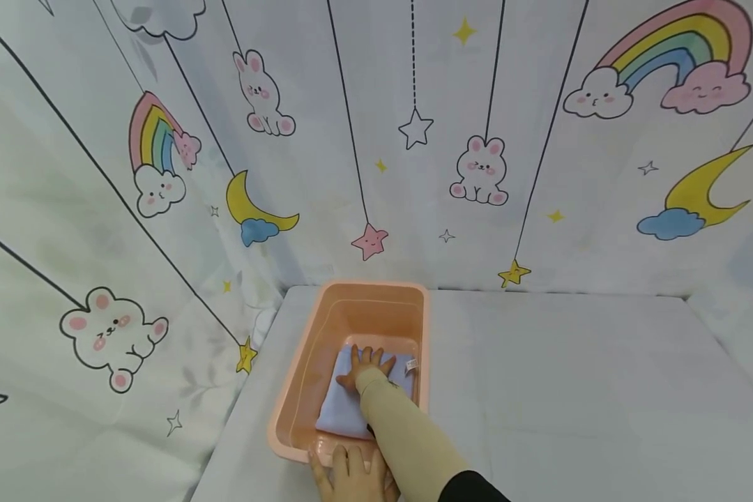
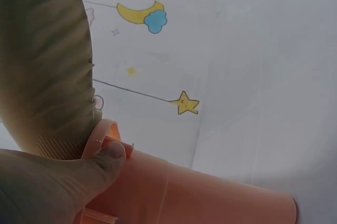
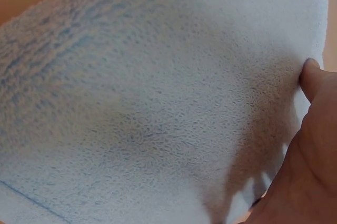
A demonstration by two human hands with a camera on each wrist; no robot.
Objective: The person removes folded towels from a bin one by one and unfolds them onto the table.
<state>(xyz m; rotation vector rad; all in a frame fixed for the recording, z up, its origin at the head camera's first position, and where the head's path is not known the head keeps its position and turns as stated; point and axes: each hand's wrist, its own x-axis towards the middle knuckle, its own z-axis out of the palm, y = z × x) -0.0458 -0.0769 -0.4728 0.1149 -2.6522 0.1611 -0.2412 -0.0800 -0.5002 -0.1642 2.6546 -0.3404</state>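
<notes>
A folded light-blue terry towel [image 1: 340, 415] with a small white tag [image 1: 411, 365] lies flat inside a peach plastic basin [image 1: 376, 312]. My right hand [image 1: 365, 369] presses on the towel's upper part, fingers spread. In the right wrist view the towel [image 3: 147, 92] fills most of the picture, with the right hand [image 3: 310, 155] along its edge. My left hand [image 1: 354, 480] grips the basin's near rim. Seen from the left wrist, the left hand [image 2: 58, 184] has its thumb against the outside of the basin [image 2: 210, 195], just under the rim.
The basin stands on a white-covered table [image 1: 571, 390], near its left edge. A white curtain [image 1: 326, 139] printed with rabbits, stars, moons and rainbows hangs behind and to the left. My right arm's beige sleeve [image 1: 408, 432] crosses over the basin's near right corner.
</notes>
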